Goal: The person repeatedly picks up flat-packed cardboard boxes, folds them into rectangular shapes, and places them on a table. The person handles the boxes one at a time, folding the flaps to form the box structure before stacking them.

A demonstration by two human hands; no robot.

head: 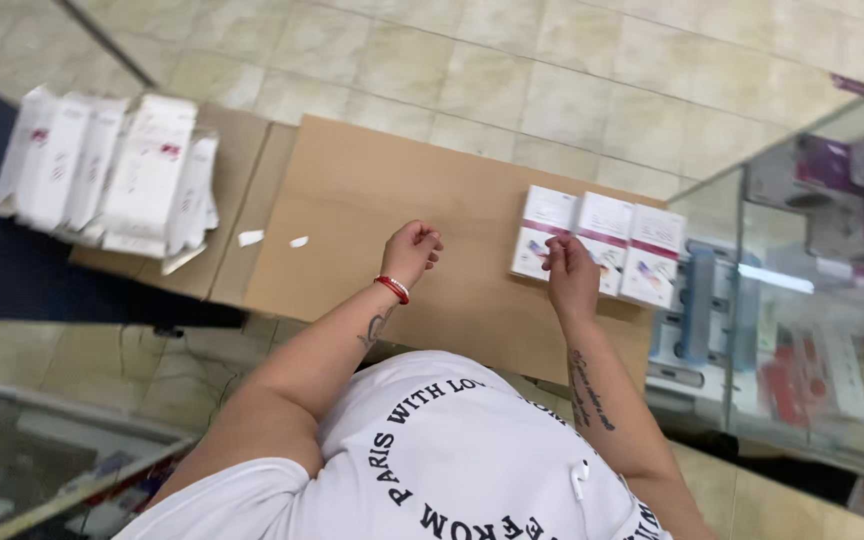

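**Hands at a Row of Small Boxes on a Cardboard Top**

While the head camera looks down over a white printed shirt, both forearms reach out across a flat brown cardboard sheet point(382, 200) that serves as the desk. The right hand point(571, 277) rests at the near edge of a row of three small white-and-magenta cardboard boxes point(602, 245), which lie side by side and touching one another near the desk's right edge. Its fingers point(556, 255) are bent together and press on the lower part of the leftmost box and on the seam with the middle one; whether they pinch anything cannot be told.

The left hand point(411, 250) lies near the middle of the desk, well apart from the boxes, with its fingers curled loosely inward and holding nothing. A red-and-white beaded bracelet point(392, 288) circles that wrist.

Two small white paper scraps point(272, 240) lie towards the desk's left edge. Beyond that edge, on a lower brown cardboard flap, stands a crowded stack of tall white cartons point(107, 170) leaning against one another. A glass display case point(812, 300) with blurred goods inside stands just beside the desk's right edge, and beige floor tiles point(552, 80) spread beyond the far edge.
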